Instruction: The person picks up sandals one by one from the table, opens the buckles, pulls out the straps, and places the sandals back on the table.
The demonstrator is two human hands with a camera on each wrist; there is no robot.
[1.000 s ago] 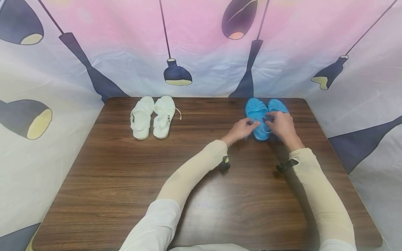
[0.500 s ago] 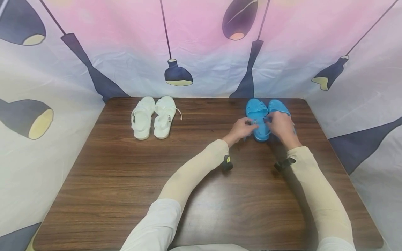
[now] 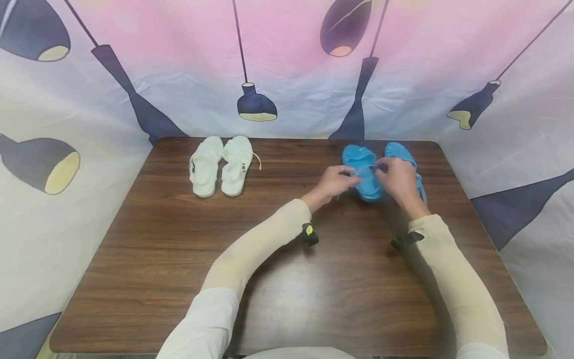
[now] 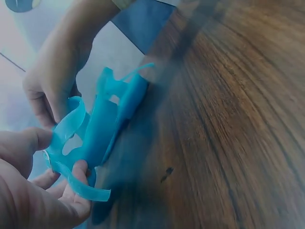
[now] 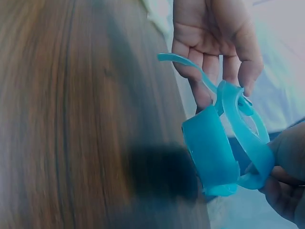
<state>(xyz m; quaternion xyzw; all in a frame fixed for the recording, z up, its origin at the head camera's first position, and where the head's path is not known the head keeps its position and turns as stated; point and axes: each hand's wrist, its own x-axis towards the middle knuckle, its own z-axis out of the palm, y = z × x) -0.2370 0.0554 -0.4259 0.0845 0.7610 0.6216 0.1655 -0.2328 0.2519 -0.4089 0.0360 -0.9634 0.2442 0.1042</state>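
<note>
Blue, glossy, moulded-plastic sandal point(image 3: 368, 185) located at the far right part of the brown wood-grain rectangular table point(image 3: 148, 269), toe pointing away from the person and turned slightly left. Whether its sole rests fully on the surface or is partly lifted: cannot tell. Fingers: the bare left hand point(image 3: 333, 181) pinches the translucent blue ankle strap point(image 4: 90, 192) between thumb and fingers, beside a small buckle-like fitting point(image 5: 245, 101); a free strap end projects past the fingertips. The bare right hand point(image 3: 399, 182) pinches the opposite side of the same strap, thumb against fingers. Neighbouring items: matching blue plastic sandal point(image 3: 400, 151) just to the right, partly behind the right hand; pair of white strapped sandals point(image 3: 237, 167) well apart at the far left part of the table. Handling estimate: light, probably one-piece plastic; sole likely firm yet bendable, strap soft, bowing readily between the two grips. Smooth finish may be somewhat slippery; breakage unlikely, though the thin strap and fitting look like the weakest points. Suggested hold: strap end close to the fitting for fine work, opposite strap side as counter-grip; for moving the whole shoe, sole edges or heel seem better than the strap, which would let it swing.
</note>
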